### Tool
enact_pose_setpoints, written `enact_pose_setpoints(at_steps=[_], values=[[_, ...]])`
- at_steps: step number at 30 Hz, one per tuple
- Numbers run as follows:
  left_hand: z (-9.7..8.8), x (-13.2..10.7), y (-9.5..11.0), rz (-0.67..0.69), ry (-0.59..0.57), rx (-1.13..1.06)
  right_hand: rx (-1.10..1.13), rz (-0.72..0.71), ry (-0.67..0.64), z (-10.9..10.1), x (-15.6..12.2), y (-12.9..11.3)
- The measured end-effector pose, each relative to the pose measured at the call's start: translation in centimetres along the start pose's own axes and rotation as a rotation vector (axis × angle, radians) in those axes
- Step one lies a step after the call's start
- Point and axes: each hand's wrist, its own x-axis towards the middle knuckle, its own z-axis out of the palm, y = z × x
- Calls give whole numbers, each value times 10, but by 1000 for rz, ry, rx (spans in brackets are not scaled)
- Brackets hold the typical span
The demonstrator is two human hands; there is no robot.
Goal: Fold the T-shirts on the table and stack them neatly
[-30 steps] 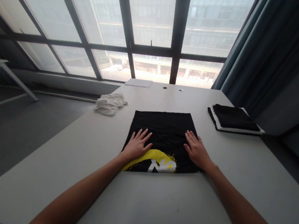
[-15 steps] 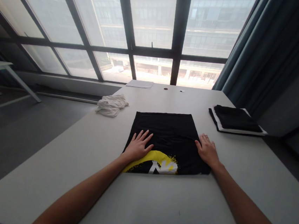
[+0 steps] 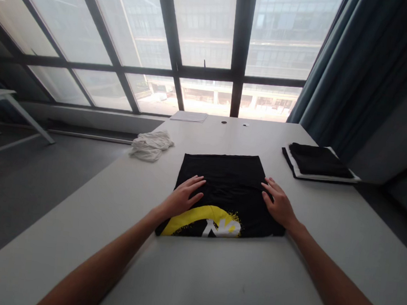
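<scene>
A folded black T-shirt [image 3: 224,181] with a yellow and white print lies flat on the white table [image 3: 213,278]. My left hand [image 3: 183,197] rests on the shirt's left part, fingers stretched out and pointing right. My right hand [image 3: 278,204] lies flat on the shirt's right edge, fingers apart and pointing up-left. Neither hand holds anything.
A crumpled white cloth [image 3: 150,145] lies at the table's left edge. A stack of folded black and white clothes [image 3: 318,161] sits at the right edge. A sheet of paper [image 3: 188,116] lies at the far end by the window. A curtain [image 3: 363,67] hangs on the right.
My right hand slid out to the shirt's right edge and then came slightly back in. My left hand turned its fingers to the right. The shirt's lower left corner now shows.
</scene>
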Motion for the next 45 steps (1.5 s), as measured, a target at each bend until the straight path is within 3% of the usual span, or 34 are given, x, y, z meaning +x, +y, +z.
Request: enact_pose_setpoints(at_steps=[3,6,9,13,18,22,30,39,45], values=[[-24,-27,0,147,-51,-93,136,-71,-79,-18,-10,-11],[-39,-68,-7,205,-96,-124,169,-162,-233,-38,-33,-13],[-44,-108,-21,186,-91,-121,74,-274,-328,-53,-59,-7],[-38,-139,-34,171,-64,-96,-104,-436,-313,-62,-78,3],[-32,-144,-32,219,17,35,-185,-527,-213,-65,-81,6],[-33,-140,-30,308,2,111,-206,-567,-219,-66,-84,5],[-27,-138,-32,335,94,111,-206,-554,-152,-65,-91,0],[-42,-158,-24,360,54,100,-140,-554,-203,-79,-102,-9],[-61,-171,-2,292,16,-98,-19,-470,-259,-101,-109,-28]])
